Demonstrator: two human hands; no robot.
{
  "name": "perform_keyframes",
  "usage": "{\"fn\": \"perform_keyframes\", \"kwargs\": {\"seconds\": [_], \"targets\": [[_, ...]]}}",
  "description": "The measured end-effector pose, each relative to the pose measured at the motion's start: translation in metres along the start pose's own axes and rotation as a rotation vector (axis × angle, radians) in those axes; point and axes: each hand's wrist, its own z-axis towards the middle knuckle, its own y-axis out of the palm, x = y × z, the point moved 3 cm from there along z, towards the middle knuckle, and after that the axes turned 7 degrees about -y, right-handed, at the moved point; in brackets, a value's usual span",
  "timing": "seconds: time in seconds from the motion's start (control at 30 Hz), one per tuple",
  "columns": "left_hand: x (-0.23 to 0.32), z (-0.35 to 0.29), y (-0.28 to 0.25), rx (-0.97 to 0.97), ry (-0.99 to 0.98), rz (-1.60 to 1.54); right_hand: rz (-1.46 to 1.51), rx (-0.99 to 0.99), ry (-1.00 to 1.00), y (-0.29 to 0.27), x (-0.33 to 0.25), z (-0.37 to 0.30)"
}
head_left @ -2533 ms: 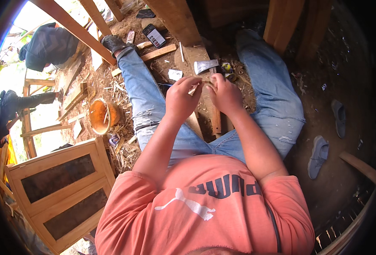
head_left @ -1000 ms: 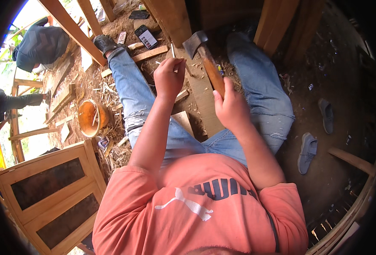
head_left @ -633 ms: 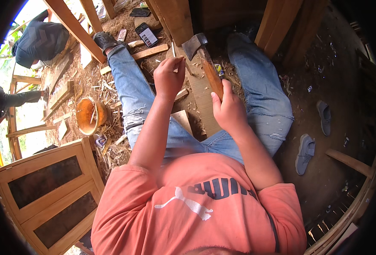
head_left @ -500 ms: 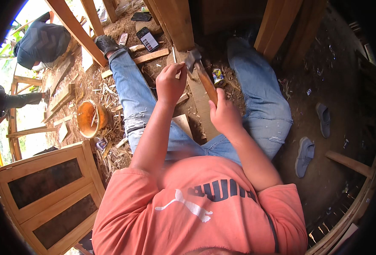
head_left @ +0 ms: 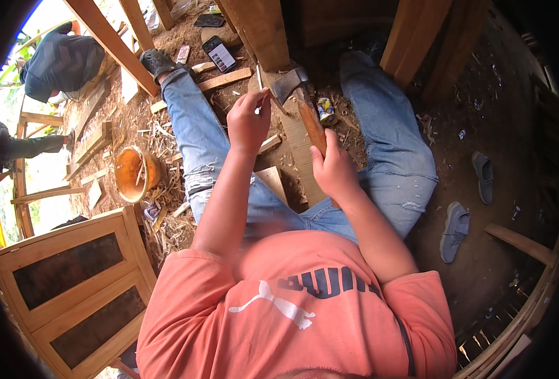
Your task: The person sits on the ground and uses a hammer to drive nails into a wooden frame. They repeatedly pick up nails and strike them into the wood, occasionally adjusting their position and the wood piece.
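Note:
My right hand point(head_left: 334, 165) is closed around the wooden handle of a hatchet point(head_left: 311, 120). The hatchet's metal head points away from me, its edge toward my left hand. Between the pinched fingers of my left hand point(head_left: 248, 121) is a thin pale stick point(head_left: 259, 77), its far end sticking out past the fingertips. Beside those fingertips a thin darker strip point(head_left: 278, 103) slants toward the hatchet head; whether my hand touches it is unclear. Below both hands a wooden board point(head_left: 299, 165) lies lengthwise between my legs.
Wooden posts point(head_left: 257, 35) rise ahead. An orange bucket point(head_left: 135, 175), a phone point(head_left: 219, 53) and shavings lie to the left, with a framed wooden panel point(head_left: 80, 284) nearer. Grey shoes point(head_left: 454, 232) are at right. Another person point(head_left: 63, 63) bends over at far left.
The hatchet head has shifted a little to the right, away from my left fingers, and its broad side now shows. My left hand has moved slightly left and toward me.

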Motion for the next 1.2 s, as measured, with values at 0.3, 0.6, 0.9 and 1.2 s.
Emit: {"fn": "perform_keyframes", "kwargs": {"seconds": [0.3, 0.6, 0.9, 1.2], "targets": [[0.001, -0.005, -0.001, 0.000, -0.006, 0.005, -0.084, 0.074, -0.135, -0.010, -0.015, 0.001], [-0.011, -0.008, 0.000, 0.029, 0.026, 0.026, -0.027, 0.035, -0.072, -0.019, -0.020, 0.002], [-0.011, -0.010, 0.003, -0.019, 0.005, 0.022, 0.015, 0.075, -0.096, -0.021, -0.026, 0.004], [-0.009, -0.014, 0.007, -0.039, -0.009, 0.053, -0.001, 0.105, -0.116, -0.015, -0.016, 0.004]]}}
